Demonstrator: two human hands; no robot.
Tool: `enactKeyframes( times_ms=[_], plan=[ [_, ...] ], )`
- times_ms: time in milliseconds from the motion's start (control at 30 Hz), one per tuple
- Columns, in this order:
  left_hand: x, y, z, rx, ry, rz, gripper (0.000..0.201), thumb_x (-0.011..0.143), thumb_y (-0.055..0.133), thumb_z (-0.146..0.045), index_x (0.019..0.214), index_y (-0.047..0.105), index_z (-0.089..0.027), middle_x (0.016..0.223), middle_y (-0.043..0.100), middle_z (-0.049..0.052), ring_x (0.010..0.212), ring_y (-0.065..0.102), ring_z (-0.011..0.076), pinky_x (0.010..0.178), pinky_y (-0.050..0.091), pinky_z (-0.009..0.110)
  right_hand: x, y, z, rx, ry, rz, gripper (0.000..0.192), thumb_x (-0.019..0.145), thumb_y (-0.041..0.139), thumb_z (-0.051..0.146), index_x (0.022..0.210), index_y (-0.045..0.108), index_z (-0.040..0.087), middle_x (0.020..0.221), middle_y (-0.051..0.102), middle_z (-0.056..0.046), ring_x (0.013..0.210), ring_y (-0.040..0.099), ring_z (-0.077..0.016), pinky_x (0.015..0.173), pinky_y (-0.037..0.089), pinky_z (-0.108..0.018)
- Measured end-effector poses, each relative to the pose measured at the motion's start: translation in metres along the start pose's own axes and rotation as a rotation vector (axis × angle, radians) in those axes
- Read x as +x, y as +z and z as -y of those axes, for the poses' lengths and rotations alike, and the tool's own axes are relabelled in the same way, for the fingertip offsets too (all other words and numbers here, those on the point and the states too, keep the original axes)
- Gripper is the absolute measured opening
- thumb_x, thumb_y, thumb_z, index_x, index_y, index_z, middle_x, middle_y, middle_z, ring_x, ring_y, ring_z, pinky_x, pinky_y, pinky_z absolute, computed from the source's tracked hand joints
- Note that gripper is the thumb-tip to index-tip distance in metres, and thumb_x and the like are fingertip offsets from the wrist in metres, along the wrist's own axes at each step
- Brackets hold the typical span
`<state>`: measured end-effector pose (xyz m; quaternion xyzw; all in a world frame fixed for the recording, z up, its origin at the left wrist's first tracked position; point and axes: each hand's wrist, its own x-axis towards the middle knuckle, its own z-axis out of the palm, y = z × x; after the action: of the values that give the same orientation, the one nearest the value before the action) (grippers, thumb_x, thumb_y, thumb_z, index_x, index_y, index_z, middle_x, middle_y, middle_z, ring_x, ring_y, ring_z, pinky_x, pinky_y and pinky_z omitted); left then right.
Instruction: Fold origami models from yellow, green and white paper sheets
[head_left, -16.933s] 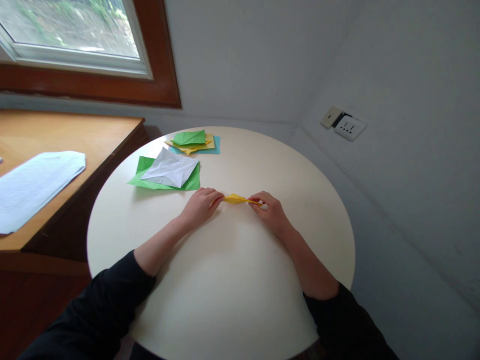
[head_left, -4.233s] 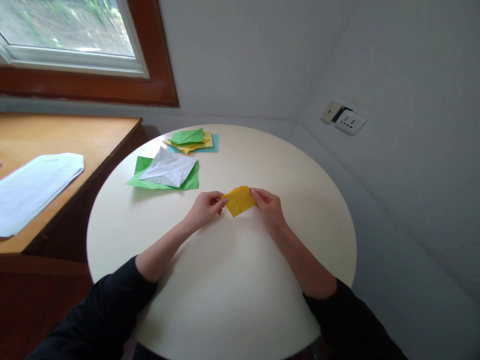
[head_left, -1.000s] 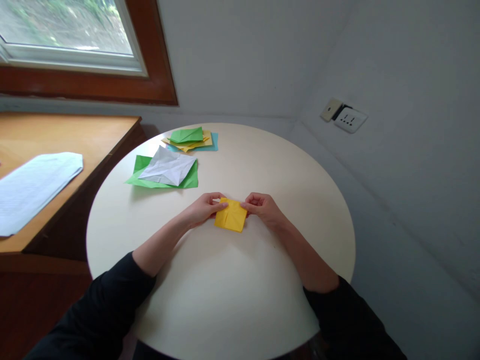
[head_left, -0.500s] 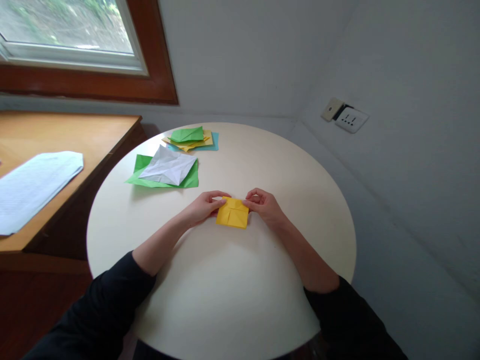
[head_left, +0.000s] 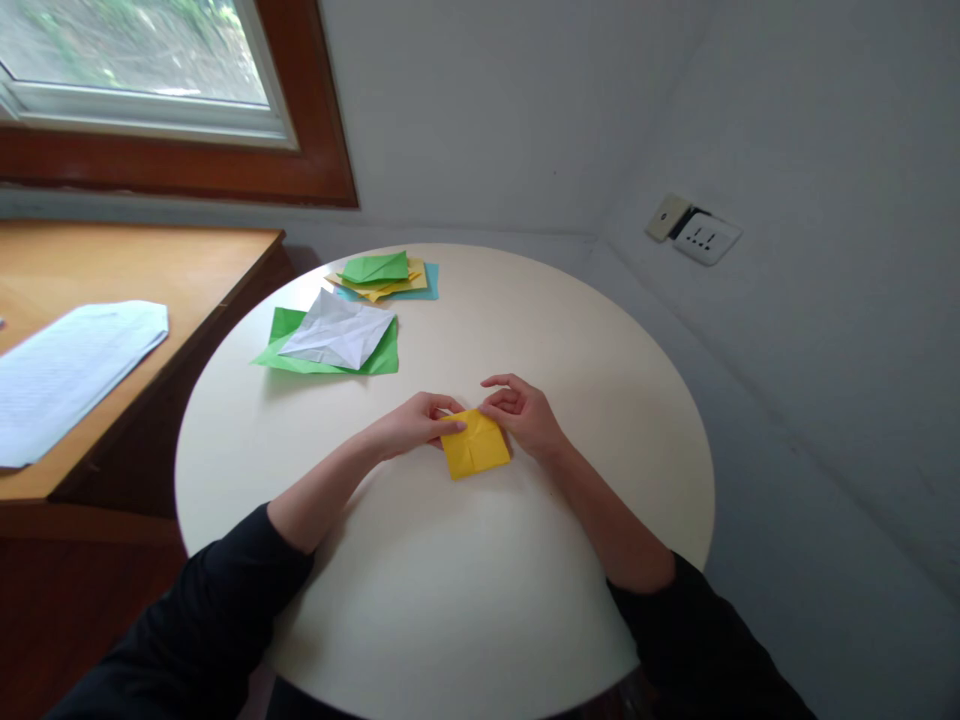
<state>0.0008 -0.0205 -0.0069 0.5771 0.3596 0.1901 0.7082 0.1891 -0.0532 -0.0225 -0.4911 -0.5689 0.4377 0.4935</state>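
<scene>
Turning a bit since a moment ago, the yellow folded square [head_left: 476,444] lies flat on the bench [head_left: 450,590]; left hand [head_left: 420,424] and right hand [head_left: 523,414] fingers pinch its top corners, so creasing continues.

No text, label, brand or number can be read anywhere. The white sheet [head_left: 71,375] on the wooden desk [head_left: 150,270] carries faint printed lines, too blurred to make out. The wall socket [head_left: 703,238] shows only dark holes, no lettering. The coloured papers on the table bear no print.
</scene>
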Motion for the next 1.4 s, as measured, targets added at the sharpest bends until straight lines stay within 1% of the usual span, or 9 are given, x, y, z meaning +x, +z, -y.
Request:
enactKeyframes(
  times_ms=[133, 233, 300, 367, 533, 733, 900, 1133, 1400],
  plan=[
    [0.006, 0.003, 0.002, -0.208, 0.023, -0.224, 0.019, 0.063, 0.072, -0.022, 0.075, 0.059, -0.013, 0.067, 0.064, 0.003, 0.065, 0.061, 0.0133, 0.062, 0.049, 0.024, -0.001, -0.002, 0.001, -0.430, -0.335, -0.293, 0.013, 0.074, 0.059, 0.022, 0.087, 0.059, 0.021, 0.088, 0.063, -0.005, 0.086, 0.058, -0.0198, 0.075, 0.048, -0.037],
    [0.010, 0.005, 0.001, -0.393, 0.048, -0.368, 0.015, 0.065, 0.065, -0.012, 0.071, 0.052, -0.014, 0.071, 0.063, 0.004, 0.068, 0.063, 0.0137, 0.064, 0.052, 0.025, -0.006, -0.001, 0.008, -0.669, -0.570, -0.442, 0.011, 0.080, 0.053, 0.017, 0.082, 0.062, 0.021, 0.083, 0.060, -0.006, 0.086, 0.055, -0.0200, 0.078, 0.046, -0.039],
    [0.011, 0.005, 0.000, -0.489, 0.058, -0.392, 0.014, 0.066, 0.060, -0.007, 0.071, 0.049, -0.014, 0.073, 0.063, 0.004, 0.071, 0.064, 0.0148, 0.066, 0.053, 0.028, -0.009, 0.004, 0.011, -0.732, -0.650, -0.433, 0.014, 0.081, 0.051, 0.015, 0.084, 0.063, 0.022, 0.078, 0.058, -0.005, 0.079, 0.054, -0.0189, 0.074, 0.047, -0.037],
    [0.010, 0.005, -0.001, -0.555, 0.071, -0.374, 0.014, 0.066, 0.056, -0.004, 0.072, 0.048, -0.014, 0.075, 0.062, 0.005, 0.072, 0.064, 0.0157, 0.066, 0.055, 0.031, -0.011, 0.010, 0.012, -0.755, -0.700, -0.334, 0.017, 0.082, 0.051, 0.015, 0.090, 0.063, 0.022, 0.075, 0.057, -0.004, 0.074, 0.053, -0.0180, 0.070, 0.047, -0.035],
    [0.007, 0.006, -0.002, -0.633, 0.131, -0.291, 0.024, 0.066, 0.053, -0.002, 0.085, 0.048, -0.015, 0.081, 0.063, 0.005, 0.072, 0.065, 0.0162, 0.062, 0.055, 0.029, -0.011, 0.019, 0.004, -0.787, -0.703, -0.121, 0.030, 0.078, 0.060, 0.023, 0.108, 0.060, 0.021, 0.094, 0.058, -0.008, 0.086, 0.052, -0.0214, 0.076, 0.050, -0.038],
    [0.003, 0.006, -0.010, -0.683, 0.135, -0.200, 0.051, 0.063, 0.050, -0.003, 0.110, 0.044, -0.021, 0.087, 0.062, 0.004, 0.071, 0.065, 0.0161, 0.066, 0.055, 0.035, -0.008, 0.010, -0.002, -0.704, -0.649, -0.068, 0.029, 0.081, 0.056, 0.019, 0.108, 0.061, 0.027, 0.099, 0.059, -0.006, 0.092, 0.055, -0.0201, 0.081, 0.051, -0.038],
    [0.003, 0.002, -0.010, -0.658, 0.145, -0.154, 0.040, 0.064, 0.048, -0.007, 0.103, 0.047, -0.018, 0.080, 0.065, 0.005, 0.071, 0.066, 0.0182, 0.066, 0.054, 0.033, -0.008, 0.007, -0.002, -0.643, -0.656, -0.071, 0.026, 0.080, 0.059, 0.021, 0.105, 0.063, 0.025, 0.100, 0.060, -0.007, 0.094, 0.056, -0.0192, 0.082, 0.051, -0.037],
    [0.002, 0.002, -0.012, -0.625, 0.127, -0.199, 0.033, 0.060, 0.049, -0.005, 0.091, 0.050, -0.017, 0.075, 0.065, 0.003, 0.068, 0.066, 0.0164, 0.074, 0.051, 0.035, -0.008, 0.007, 0.000, -0.557, -0.623, -0.096, 0.019, 0.082, 0.056, 0.023, 0.098, 0.066, 0.023, 0.097, 0.064, -0.007, 0.092, 0.059, -0.0179, 0.083, 0.051, -0.036],
    [0.003, 0.001, -0.006, -0.377, 0.191, -0.210, 0.021, 0.064, 0.063, -0.017, 0.084, 0.060, -0.015, 0.084, 0.065, 0.004, 0.080, 0.063, 0.0145, 0.077, 0.048, 0.029, -0.005, 0.003, -0.002, -0.559, -0.558, -0.143, 0.019, 0.083, 0.052, 0.019, 0.094, 0.067, 0.024, 0.094, 0.062, -0.006, 0.091, 0.058, -0.0176, 0.081, 0.050, -0.036]
  ],
)
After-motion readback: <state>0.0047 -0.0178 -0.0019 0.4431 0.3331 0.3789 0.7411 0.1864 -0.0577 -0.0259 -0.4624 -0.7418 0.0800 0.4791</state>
